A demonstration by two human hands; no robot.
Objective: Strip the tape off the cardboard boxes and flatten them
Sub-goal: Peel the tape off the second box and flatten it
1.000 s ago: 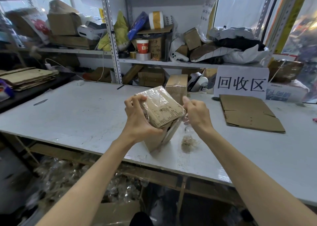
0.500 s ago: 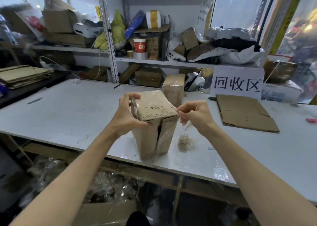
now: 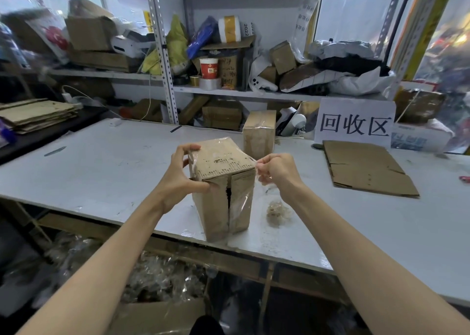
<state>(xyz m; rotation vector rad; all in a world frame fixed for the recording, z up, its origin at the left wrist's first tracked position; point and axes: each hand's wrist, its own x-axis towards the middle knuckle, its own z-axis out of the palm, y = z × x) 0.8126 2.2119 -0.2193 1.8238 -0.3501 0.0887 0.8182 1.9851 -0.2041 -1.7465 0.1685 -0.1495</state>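
Cardboard box (image 3: 223, 182) stands upright on the white table (image 3: 106, 171), close to the near edge, its front seam split open down the middle with a dark gap showing. Clear tape (image 3: 241, 202) clings to the top face and hangs loose down the front right panel. Left hand (image 3: 178, 179) grips the box's upper left corner, thumb pressed on the front face just under the top edge, fingers curled over the top rim. Right hand (image 3: 276, 170) sits just beside the box's upper right corner, fingers closed in a pinch on a strip of the clear tape that runs off that corner. A crumpled wad of stripped tape (image 3: 277, 211) lies on the table to the right of the box, under the right wrist. Behind, a second taped box (image 3: 259, 131) stands upright, well apart from the first. Farther right, a flattened piece of cardboard (image 3: 366, 168) lies flat in front of a white sign (image 3: 354, 124) with black characters. Stack of flattened cardboard (image 3: 35, 114) on the dark side surface at far left.
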